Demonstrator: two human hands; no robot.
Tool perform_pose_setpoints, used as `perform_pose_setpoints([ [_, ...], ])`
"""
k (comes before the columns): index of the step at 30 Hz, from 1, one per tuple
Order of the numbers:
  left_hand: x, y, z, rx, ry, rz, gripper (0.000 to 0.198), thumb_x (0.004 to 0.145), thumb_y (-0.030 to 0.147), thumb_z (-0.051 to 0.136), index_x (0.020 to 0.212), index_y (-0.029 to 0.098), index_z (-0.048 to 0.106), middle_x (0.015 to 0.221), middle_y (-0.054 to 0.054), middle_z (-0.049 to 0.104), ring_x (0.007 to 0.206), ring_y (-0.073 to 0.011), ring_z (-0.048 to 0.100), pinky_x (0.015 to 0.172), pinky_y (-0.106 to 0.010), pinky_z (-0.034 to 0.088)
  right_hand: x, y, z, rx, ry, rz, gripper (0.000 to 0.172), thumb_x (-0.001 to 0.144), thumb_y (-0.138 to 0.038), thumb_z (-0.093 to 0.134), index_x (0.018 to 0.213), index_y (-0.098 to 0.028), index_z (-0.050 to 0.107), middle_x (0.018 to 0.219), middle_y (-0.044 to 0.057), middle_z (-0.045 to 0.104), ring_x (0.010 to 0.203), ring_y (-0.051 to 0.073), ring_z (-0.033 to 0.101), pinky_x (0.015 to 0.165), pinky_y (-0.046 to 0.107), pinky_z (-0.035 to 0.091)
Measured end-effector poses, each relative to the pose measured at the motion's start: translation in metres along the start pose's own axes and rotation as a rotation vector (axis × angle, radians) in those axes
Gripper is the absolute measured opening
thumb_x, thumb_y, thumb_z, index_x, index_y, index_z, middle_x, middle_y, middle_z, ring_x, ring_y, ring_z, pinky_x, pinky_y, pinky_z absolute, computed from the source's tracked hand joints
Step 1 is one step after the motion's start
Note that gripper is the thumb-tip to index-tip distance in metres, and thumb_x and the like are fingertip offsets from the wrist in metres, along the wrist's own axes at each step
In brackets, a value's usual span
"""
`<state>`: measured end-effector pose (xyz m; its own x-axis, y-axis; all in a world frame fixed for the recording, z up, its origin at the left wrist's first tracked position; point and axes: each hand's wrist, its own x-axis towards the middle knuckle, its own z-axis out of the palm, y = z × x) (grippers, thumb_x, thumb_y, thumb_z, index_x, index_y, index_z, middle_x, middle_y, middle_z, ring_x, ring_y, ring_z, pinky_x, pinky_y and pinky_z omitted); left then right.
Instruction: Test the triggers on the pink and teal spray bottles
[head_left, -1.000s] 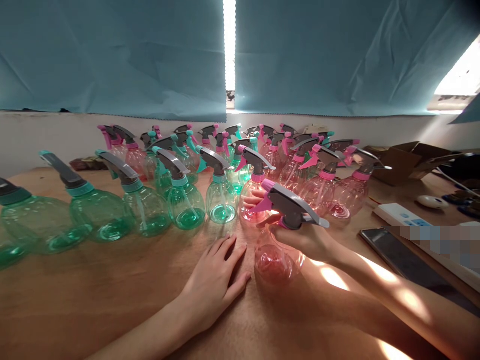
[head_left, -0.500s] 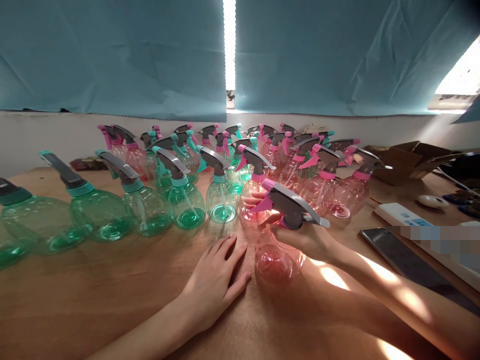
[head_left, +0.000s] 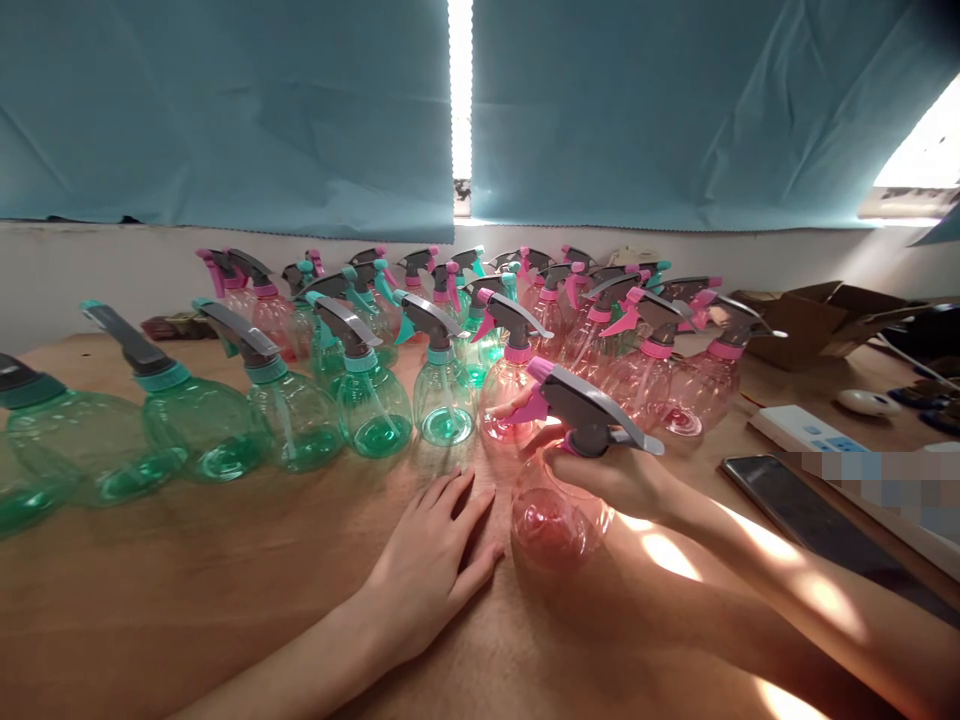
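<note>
My right hand is wrapped round the neck of a clear pink spray bottle with a grey and pink trigger head. One finger reaches forward near the pink trigger; the other fingers are partly hidden behind the bottle. The bottle's base is at the wooden table. My left hand lies flat on the table, fingers apart, just left of that bottle, and holds nothing. Ahead of it stand several green spray bottles in a row. Another pink spray bottle stands right behind the held one.
More pink and green spray bottles crowd the back of the table. At the right lie a black phone, a white box and a white computer mouse. Behind them sits an opened cardboard box. Blue cloth hangs over the window.
The finger of my right hand at the trigger has shifted slightly. The grip on the pink spray bottle and my left hand look nearly the same.
</note>
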<state>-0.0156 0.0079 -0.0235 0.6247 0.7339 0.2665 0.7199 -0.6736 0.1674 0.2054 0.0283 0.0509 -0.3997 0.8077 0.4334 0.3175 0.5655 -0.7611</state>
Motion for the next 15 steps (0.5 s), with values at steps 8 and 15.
perform_pose_setpoints([
  [8, -0.0003, 0.0009, -0.0014, -0.005, -0.004, -0.004, 0.045, 0.095, 0.042, 0.049, 0.134, 0.019, 0.051, 0.141, -0.014, 0.047, 0.127, -0.0331, 0.043, 0.105, -0.052, 0.037, -0.0015, 0.0023, -0.0001, 0.050, 0.071, 0.014, 0.043, 0.070, -0.003, 0.048, 0.109, -0.020, 0.057, 0.091, 0.004, 0.068, 0.088, 0.020, 0.066, 0.076, 0.034, 0.055],
  [15, 0.0002, 0.0013, -0.0015, 0.003, -0.006, -0.002, 0.046, 0.095, 0.043, 0.047, 0.135, 0.019, 0.049, 0.140, -0.015, 0.048, 0.128, -0.0329, 0.042, 0.104, -0.051, 0.038, -0.0044, 0.0052, -0.0018, 0.075, 0.054, 0.033, 0.043, 0.069, -0.003, 0.048, 0.107, -0.020, 0.059, 0.075, 0.000, 0.067, 0.073, 0.018, 0.066, 0.062, 0.032, 0.056],
])
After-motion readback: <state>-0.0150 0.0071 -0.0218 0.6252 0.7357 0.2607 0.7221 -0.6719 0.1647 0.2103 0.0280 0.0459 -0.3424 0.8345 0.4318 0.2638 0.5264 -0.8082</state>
